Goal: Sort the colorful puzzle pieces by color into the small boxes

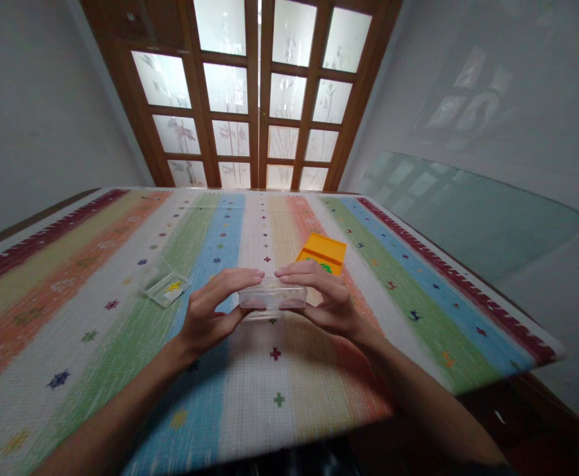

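Note:
My left hand [215, 307] and my right hand [322, 297] both grip a small clear plastic box [272, 299] just above the striped tablecloth. Fingers lie along its top and thumbs press its near side, one hand at each end. An orange box [322, 252] with something green in it lies just behind the clear box, partly hidden by my right fingers. What the clear box holds cannot be made out.
A clear plastic lid [166, 288] with a yellow mark lies to the left of my hands. The striped cloth [121, 330] covers the whole table, whose right edge [468, 297] runs diagonally. A wooden glazed door [260, 99] stands behind the far edge.

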A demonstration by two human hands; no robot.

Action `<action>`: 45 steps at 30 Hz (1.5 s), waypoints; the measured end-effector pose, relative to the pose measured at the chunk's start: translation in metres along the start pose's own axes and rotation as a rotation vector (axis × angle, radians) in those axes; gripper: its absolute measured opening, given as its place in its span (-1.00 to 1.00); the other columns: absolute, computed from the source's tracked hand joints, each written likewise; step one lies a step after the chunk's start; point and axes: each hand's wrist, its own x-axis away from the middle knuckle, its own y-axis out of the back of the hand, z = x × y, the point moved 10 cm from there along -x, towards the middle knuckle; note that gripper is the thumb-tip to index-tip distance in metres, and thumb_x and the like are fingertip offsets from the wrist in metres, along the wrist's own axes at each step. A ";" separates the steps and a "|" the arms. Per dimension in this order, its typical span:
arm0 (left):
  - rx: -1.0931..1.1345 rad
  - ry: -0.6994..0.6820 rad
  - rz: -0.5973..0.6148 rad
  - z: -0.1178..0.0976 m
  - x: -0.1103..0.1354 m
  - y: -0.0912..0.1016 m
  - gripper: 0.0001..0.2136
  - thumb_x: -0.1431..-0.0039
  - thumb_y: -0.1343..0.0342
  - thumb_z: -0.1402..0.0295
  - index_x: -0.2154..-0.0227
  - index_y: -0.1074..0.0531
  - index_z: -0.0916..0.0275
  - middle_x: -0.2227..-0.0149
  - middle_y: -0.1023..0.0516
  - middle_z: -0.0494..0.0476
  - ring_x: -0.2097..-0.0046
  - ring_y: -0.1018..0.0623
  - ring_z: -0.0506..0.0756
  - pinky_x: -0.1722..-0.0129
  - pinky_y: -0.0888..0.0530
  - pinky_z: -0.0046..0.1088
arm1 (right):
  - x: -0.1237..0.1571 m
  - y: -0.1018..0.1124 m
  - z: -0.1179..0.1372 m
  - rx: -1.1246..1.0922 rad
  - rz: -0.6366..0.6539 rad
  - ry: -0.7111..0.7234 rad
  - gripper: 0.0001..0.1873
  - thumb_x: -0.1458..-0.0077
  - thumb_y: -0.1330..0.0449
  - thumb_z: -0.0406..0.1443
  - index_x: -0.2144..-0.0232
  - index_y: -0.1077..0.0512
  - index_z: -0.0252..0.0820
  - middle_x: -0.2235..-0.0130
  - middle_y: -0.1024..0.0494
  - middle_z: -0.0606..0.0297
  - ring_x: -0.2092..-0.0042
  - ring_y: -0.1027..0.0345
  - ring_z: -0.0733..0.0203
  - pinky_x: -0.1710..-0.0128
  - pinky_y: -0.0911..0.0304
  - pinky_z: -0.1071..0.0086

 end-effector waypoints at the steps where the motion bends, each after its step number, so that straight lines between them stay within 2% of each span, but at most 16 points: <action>1: -0.001 -0.008 -0.001 -0.001 0.000 0.000 -0.64 -0.19 -0.32 0.45 -0.04 -0.50 0.16 0.05 -0.66 0.19 0.02 -0.65 0.14 -0.04 -0.59 -0.26 | 0.001 0.000 -0.001 -0.011 -0.001 -0.001 -0.58 -0.21 -0.33 -0.34 -0.11 -0.48 -0.02 0.06 -0.64 0.20 0.00 -0.52 0.09 0.01 -0.47 0.15; 7: -0.021 -0.014 -0.009 -0.001 -0.002 0.001 -0.64 -0.19 -0.32 0.46 -0.05 -0.50 0.15 0.05 -0.66 0.18 0.02 -0.65 0.14 -0.03 -0.59 -0.27 | 0.002 -0.001 -0.008 -0.004 0.004 -0.042 -0.63 -0.22 -0.33 -0.27 -0.08 -0.50 -0.03 0.06 -0.64 0.19 0.01 -0.53 0.09 0.01 -0.48 0.15; 13: -0.017 0.001 -0.021 0.003 0.000 0.002 -0.65 -0.20 -0.29 0.49 -0.04 -0.50 0.15 0.05 -0.66 0.19 0.01 -0.65 0.14 -0.04 -0.58 -0.27 | -0.001 -0.004 -0.010 -0.013 0.013 -0.030 -0.64 -0.22 -0.32 -0.31 -0.07 -0.50 -0.05 0.06 -0.64 0.18 0.00 -0.52 0.11 -0.01 -0.47 0.16; 18: -0.011 0.032 -0.019 0.006 0.001 0.001 -0.66 -0.19 -0.30 0.48 -0.02 -0.52 0.12 0.05 -0.67 0.16 0.01 -0.65 0.15 -0.03 -0.59 -0.27 | 0.004 -0.009 -0.019 0.018 0.028 -0.077 -0.72 -0.24 -0.31 -0.23 -0.01 -0.53 -0.05 0.08 -0.64 0.20 0.02 -0.53 0.10 0.02 -0.48 0.14; 23: -0.039 0.058 -0.019 0.011 0.002 0.003 -0.70 -0.21 -0.28 0.45 0.00 -0.54 0.11 0.05 -0.67 0.15 0.01 -0.65 0.16 -0.04 -0.60 -0.24 | 0.002 -0.009 -0.018 0.009 0.047 -0.083 -0.65 -0.20 -0.34 -0.26 -0.04 -0.50 -0.03 0.03 -0.62 0.18 -0.05 -0.48 0.08 -0.07 -0.42 0.07; 26: -0.066 0.050 -0.017 0.015 0.003 0.006 -0.70 -0.22 -0.27 0.46 -0.01 -0.54 0.11 0.02 -0.66 0.16 -0.01 -0.65 0.15 -0.08 -0.58 -0.22 | 0.002 -0.010 -0.028 0.024 0.097 -0.181 -0.54 -0.18 -0.35 -0.20 -0.12 -0.45 -0.04 -0.10 -0.55 0.13 -0.12 -0.43 0.05 -0.13 -0.36 0.04; 29: -0.084 0.028 0.000 0.018 0.004 0.007 -0.67 -0.21 -0.28 0.46 -0.03 -0.52 0.12 0.00 -0.65 0.17 -0.02 -0.64 0.15 -0.08 -0.57 -0.24 | 0.009 -0.011 -0.049 -0.016 0.118 -0.359 -0.48 -0.21 -0.31 -0.14 -0.19 -0.38 -0.03 -0.14 -0.51 0.12 -0.12 -0.43 0.04 -0.09 -0.40 0.06; 32: -0.100 0.010 0.050 0.019 0.006 0.004 -0.66 -0.21 -0.27 0.47 -0.04 -0.49 0.15 -0.03 -0.63 0.21 -0.04 -0.62 0.15 -0.08 -0.56 -0.23 | 0.017 -0.015 -0.064 -0.121 0.115 -0.457 -0.42 -0.17 -0.34 -0.12 -0.19 -0.35 -0.03 -0.10 -0.54 0.11 -0.06 -0.47 0.08 -0.03 -0.44 0.11; 35: -0.124 0.031 0.140 0.024 0.009 0.000 -0.58 -0.19 -0.28 0.42 -0.11 -0.43 0.18 -0.09 -0.57 0.28 -0.11 -0.58 0.20 -0.12 -0.53 -0.15 | 0.023 -0.018 -0.070 -0.183 0.094 -0.456 -0.41 -0.11 -0.40 -0.12 -0.15 -0.37 -0.05 -0.08 -0.55 0.12 -0.02 -0.49 0.11 -0.01 -0.45 0.15; 40: -0.114 0.175 0.284 0.043 0.017 -0.008 -0.34 -0.12 -0.31 0.28 -0.27 -0.23 0.14 -0.22 -0.44 0.35 -0.21 -0.48 0.31 -0.18 -0.46 0.04 | 0.036 -0.023 -0.080 -0.121 0.120 -0.465 -0.40 -0.04 -0.45 -0.10 -0.08 -0.41 -0.09 -0.06 -0.54 0.13 -0.03 -0.48 0.09 -0.03 -0.45 0.12; 45: -0.049 0.294 0.391 0.064 0.033 -0.022 -0.17 -0.06 -0.37 0.18 -0.35 -0.09 0.08 -0.28 -0.35 0.38 -0.21 -0.48 0.34 -0.16 -0.47 0.11 | 0.046 -0.028 -0.085 -0.070 0.179 -0.453 -0.37 -0.03 -0.45 -0.13 -0.12 -0.39 -0.09 -0.08 -0.54 0.10 -0.07 -0.47 0.05 -0.06 -0.43 0.08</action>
